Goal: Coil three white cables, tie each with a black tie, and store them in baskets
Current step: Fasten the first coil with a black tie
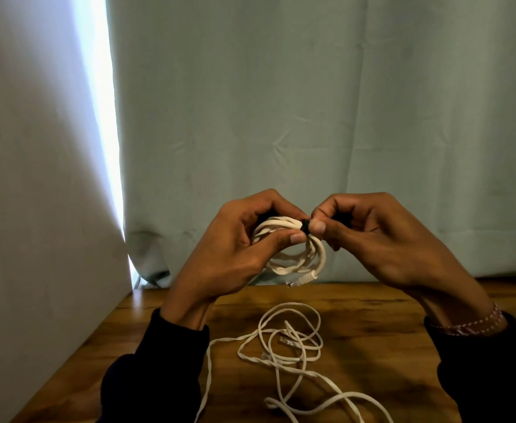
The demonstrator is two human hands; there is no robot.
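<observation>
I hold a coiled white cable [304,257] up in the air above the wooden table [388,337]. My left hand [238,248] grips the coil's upper left side, thumb across the loops. A black tie [305,225] wraps the top of the coil. My right hand [369,236] pinches that tie between thumb and fingertips. The cable's clear plug hangs at the bottom of the coil. On the table below lies loose, tangled white cable [293,346] with a plug in its middle; I cannot tell how many cables it is.
A pale green curtain [311,102] hangs right behind the table's far edge. A white wall or panel [37,209] borders the table's left side, with a bright gap of light between it and the curtain. No basket is in view.
</observation>
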